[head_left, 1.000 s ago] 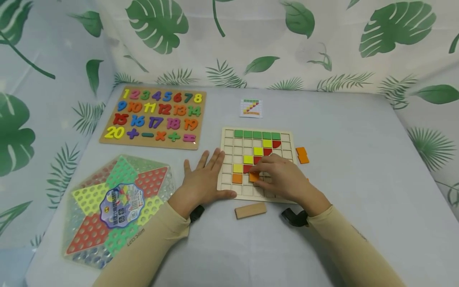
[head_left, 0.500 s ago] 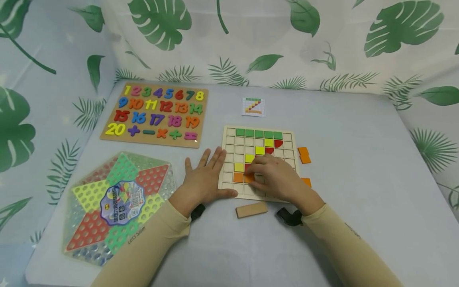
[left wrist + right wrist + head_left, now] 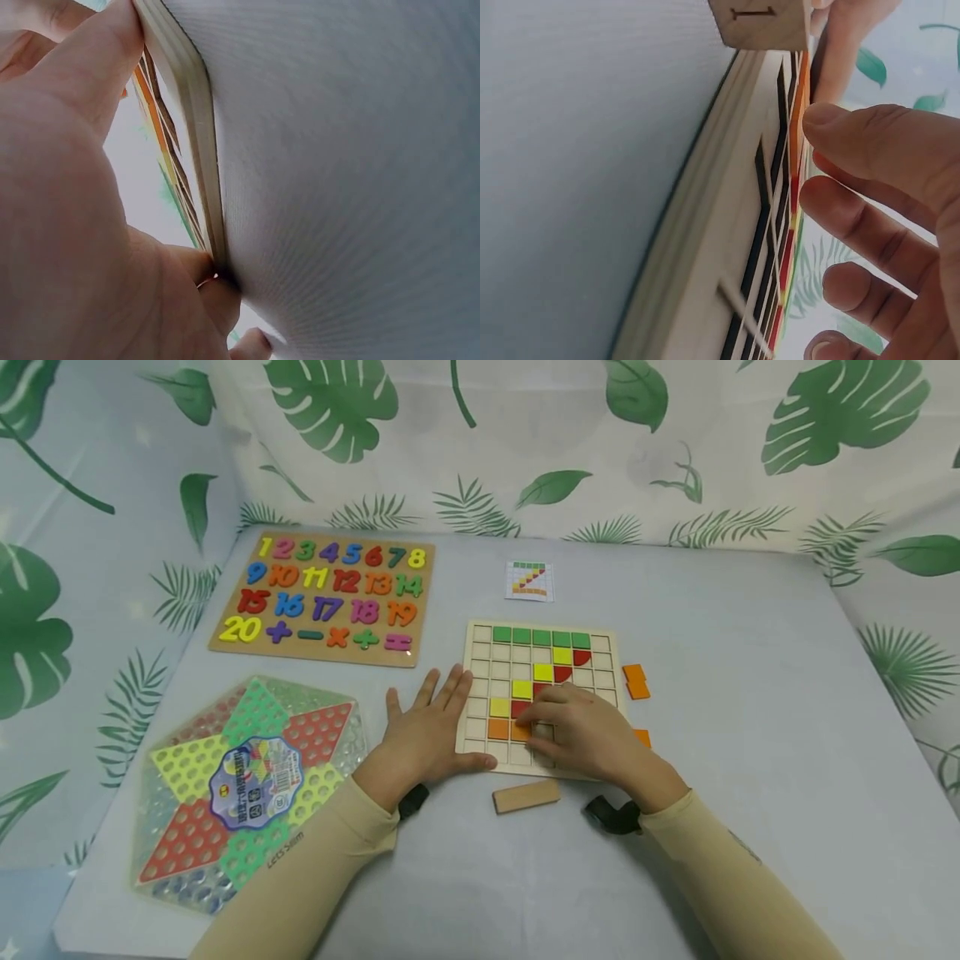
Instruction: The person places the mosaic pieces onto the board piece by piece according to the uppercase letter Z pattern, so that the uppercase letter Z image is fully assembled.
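Note:
A wooden grid board (image 3: 480,747) lies on the table, with green, yellow, red and orange tiles in its cells. My right hand (image 3: 585,727) is over its lower middle, its fingertips at an orange tile (image 3: 519,732) in the second-lowest row. In the right wrist view the thumb (image 3: 832,124) stands apart from the other fingers, close to the orange strip along the board. Another orange tile (image 3: 498,728) sits just left of that one. My left hand (image 3: 423,735) lies spread at the board's left edge, its thumb along the lower left corner.
Loose orange tiles (image 3: 636,682) lie right of the board, and a wooden block (image 3: 527,797) lies in front. Behind it is a small pattern card (image 3: 529,581). A number board (image 3: 318,652) and a hexagonal marble game board (image 3: 247,777) occupy the left side.
My right fingers have shifted slightly left with the orange tile, which now lies beside the other orange one. The left hand stays in place; the head view has tilted slightly.

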Available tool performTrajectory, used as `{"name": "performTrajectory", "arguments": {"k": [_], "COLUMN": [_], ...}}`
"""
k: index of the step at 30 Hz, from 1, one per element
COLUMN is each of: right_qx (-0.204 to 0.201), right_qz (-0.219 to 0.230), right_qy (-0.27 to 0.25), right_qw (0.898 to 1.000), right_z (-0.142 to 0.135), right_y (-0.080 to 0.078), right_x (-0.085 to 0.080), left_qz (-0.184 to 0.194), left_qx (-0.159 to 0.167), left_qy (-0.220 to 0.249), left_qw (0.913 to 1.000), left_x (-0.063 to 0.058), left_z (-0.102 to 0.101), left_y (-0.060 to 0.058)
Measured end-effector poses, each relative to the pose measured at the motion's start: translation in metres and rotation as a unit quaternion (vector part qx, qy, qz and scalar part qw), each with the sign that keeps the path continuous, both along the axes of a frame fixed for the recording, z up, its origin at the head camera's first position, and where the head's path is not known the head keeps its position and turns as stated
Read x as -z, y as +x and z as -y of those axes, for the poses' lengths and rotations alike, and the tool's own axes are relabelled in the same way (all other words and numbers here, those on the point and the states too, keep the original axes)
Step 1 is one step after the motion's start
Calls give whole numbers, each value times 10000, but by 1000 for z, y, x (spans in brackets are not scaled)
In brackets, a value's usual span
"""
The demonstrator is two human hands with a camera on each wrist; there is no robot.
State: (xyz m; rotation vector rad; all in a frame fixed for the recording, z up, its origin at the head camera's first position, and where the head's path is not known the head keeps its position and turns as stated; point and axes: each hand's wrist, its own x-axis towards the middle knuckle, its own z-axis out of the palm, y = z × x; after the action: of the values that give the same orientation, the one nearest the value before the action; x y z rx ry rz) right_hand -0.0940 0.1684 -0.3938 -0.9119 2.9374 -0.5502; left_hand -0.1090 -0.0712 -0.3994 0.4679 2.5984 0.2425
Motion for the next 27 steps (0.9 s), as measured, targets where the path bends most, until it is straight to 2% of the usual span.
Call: {"name": "performTrajectory", "arguments": {"k": [13,22,27], "right_qx": [585,1219,1340], "right_qz": [192,256,118], "right_qy": [-30,-127,-137], "right_qw": [9981,9921,9908], "right_z": [-36,-82,-100], "right_y": [13,33,41], "right_x": [3,3,4], "left_qz": [32,39,30], "left_qx": [-91,-105,-107], "left_qy": [51,36,8], "left_qw": [9999,9999,9999], "left_x": [0,-2,-3], "left_z": [3,4,4], "left_y": [3,4,4]}}
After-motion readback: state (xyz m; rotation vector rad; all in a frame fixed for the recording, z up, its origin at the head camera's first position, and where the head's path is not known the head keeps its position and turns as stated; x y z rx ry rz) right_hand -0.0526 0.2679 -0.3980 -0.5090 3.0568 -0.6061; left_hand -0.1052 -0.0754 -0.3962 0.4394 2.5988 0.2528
